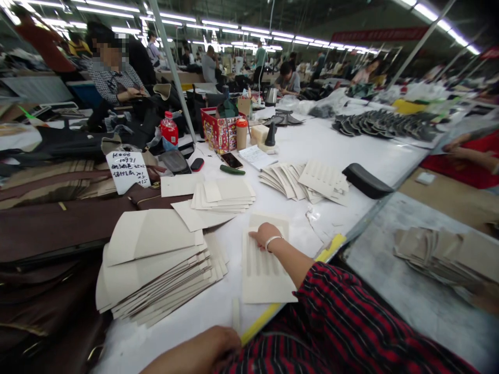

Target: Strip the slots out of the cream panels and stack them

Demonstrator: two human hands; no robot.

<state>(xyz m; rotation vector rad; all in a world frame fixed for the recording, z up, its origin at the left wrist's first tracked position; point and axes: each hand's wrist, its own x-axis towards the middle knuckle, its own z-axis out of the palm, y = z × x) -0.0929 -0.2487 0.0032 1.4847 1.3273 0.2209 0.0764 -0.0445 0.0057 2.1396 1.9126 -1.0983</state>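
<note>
My right hand [266, 236], with a bracelet at the wrist, rests on a beige sheet [268, 291] with several raised strips. Its index finger points left and the other fingers are curled; anything under them is hidden. At the bottom, near the table edge, my left hand [218, 343] is bent inward beside a narrow pale strip [236, 313], and its fingertips are hidden. A large fanned stack of beige sheets [156, 234] lies to the left. Behind it is a smaller stack [230, 192], and another fan of sheets [322, 179] lies farther back on the right.
Dark brown leather pieces [54, 223] cover the left side. Along the back stand a red-capped bottle [169, 132], a red box [218, 132] and a cup [241, 136]. A black curved block [366, 181] lies right. Beyond the yellow-taped edge [331, 248] is another table with sheets [448, 254].
</note>
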